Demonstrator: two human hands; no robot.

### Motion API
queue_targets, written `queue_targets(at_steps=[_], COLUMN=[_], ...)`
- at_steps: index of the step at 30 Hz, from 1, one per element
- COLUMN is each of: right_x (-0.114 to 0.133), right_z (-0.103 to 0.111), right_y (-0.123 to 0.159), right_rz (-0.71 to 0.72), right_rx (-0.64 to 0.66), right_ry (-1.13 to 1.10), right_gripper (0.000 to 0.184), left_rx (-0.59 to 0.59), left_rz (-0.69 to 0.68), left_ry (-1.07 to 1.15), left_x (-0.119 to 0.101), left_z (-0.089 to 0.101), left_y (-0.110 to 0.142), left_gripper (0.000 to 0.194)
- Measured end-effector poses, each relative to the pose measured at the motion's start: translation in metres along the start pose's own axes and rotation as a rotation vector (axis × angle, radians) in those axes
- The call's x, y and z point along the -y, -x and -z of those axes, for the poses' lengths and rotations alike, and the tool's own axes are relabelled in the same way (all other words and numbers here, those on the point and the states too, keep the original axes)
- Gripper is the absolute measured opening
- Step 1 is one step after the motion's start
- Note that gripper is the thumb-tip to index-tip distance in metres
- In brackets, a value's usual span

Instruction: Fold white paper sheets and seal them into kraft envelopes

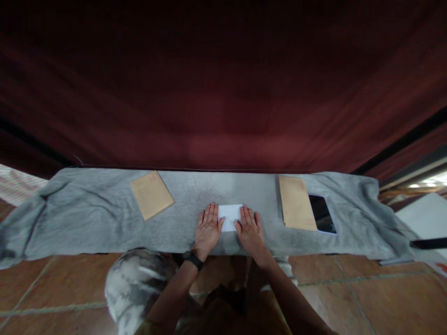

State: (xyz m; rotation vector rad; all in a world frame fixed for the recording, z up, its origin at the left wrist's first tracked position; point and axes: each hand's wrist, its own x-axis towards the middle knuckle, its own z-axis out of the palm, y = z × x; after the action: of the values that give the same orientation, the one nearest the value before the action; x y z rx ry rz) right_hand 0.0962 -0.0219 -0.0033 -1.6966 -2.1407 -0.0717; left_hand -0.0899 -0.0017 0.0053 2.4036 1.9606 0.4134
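Observation:
A small white folded paper (229, 216) lies on the grey cloth (87, 218) that covers a long low surface. My left hand (207, 229) rests flat on the paper's left edge, fingers stretched out and together. On the paper's right edge, my right hand (250, 229) lies flat the same way. A dark watch (193, 259) sits on my left wrist. Neither hand holds anything; both press down on the paper.
A brown envelope (151, 194) lies on the cloth to the left. Another brown envelope (296, 203) lies to the right, beside a dark phone (321, 214). A dark red curtain (223, 93) hangs behind. Brown floor tiles (366, 288) lie below.

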Motion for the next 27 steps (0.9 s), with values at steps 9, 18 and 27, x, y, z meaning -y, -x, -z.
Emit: queue_targets(at_steps=[9,18,27], right_x=[-0.003,-0.003,-0.002], right_z=[0.005,0.014,0.015], right_y=[0.023,0.040,0.037], right_rz=[0.016,0.026,-0.006], right_rx=[0.003,-0.021,0.020], right_ry=[0.057,0.050,-0.006], right_gripper=[0.061,0.062,0.060], left_rx=[0.022,0.015,-0.006], left_rz=[0.028,0.032,0.034], left_ry=[-0.048,-0.065,0.075], left_x=[0.003,0.003,0.000], left_z=[0.008,0.008,0.022], left_y=[0.003,0.002,-0.016], left_gripper=[0.064,0.064,0.050])
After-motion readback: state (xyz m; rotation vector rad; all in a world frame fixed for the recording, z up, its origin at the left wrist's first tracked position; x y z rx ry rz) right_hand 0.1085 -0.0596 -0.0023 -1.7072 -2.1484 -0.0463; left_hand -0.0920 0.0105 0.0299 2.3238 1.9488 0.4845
